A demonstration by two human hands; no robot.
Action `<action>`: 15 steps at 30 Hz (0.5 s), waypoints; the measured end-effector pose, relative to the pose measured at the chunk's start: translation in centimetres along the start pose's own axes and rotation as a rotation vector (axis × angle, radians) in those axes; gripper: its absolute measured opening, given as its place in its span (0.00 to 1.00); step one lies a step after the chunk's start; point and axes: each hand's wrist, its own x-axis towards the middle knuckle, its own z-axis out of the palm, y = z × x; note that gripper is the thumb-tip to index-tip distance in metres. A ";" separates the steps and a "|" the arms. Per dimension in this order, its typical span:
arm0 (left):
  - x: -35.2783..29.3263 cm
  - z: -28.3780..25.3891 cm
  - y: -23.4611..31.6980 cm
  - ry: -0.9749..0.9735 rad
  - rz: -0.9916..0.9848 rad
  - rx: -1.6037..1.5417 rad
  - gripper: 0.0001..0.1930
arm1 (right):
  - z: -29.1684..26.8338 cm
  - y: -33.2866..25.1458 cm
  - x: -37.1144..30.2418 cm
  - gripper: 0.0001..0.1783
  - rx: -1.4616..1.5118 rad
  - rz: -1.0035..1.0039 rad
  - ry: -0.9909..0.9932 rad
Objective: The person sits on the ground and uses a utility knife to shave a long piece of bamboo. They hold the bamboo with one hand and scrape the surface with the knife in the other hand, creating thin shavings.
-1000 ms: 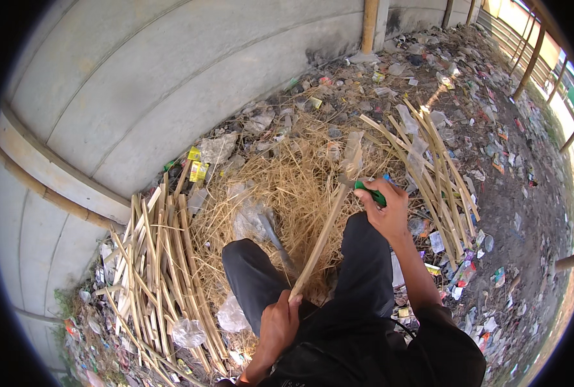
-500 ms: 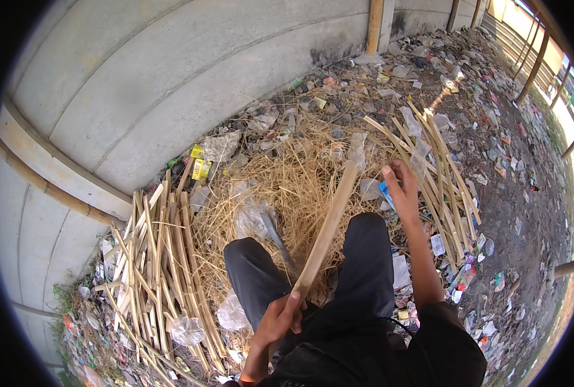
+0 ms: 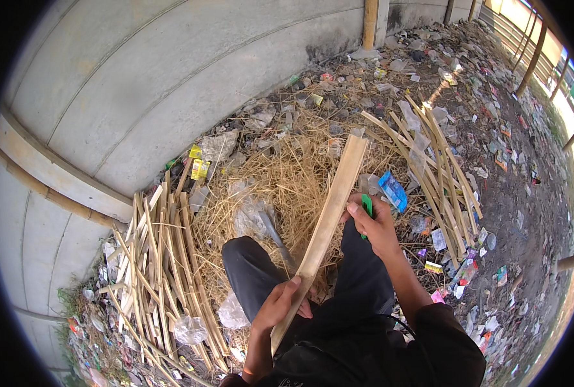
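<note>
The left hand clamps a long, flat, tan, bamboo-like strip, apparently steadying it; dry yellow straw lies beneath the strip. Just right of it, the right hand, apart, grips a green-handled tool.

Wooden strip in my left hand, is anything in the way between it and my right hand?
Nothing visible does: the right hand, holding a green object, is close beside the right edge of the wooden strip. Whether they touch, I can't tell. The left hand holds the strip lower down.
</note>
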 end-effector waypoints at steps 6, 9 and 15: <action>0.3 0.9 1.1 0.011 0.064 0.158 0.40 | 0.2 -0.3 -0.3 0.13 -0.095 -0.022 0.039; 0.6 0.8 0.7 0.028 0.054 0.122 0.40 | 0.3 -0.3 -0.5 0.13 -0.087 -0.019 0.057; 1.0 1.2 0.7 0.048 0.046 0.047 0.38 | 0.4 -0.3 -0.7 0.15 -0.119 -0.075 0.085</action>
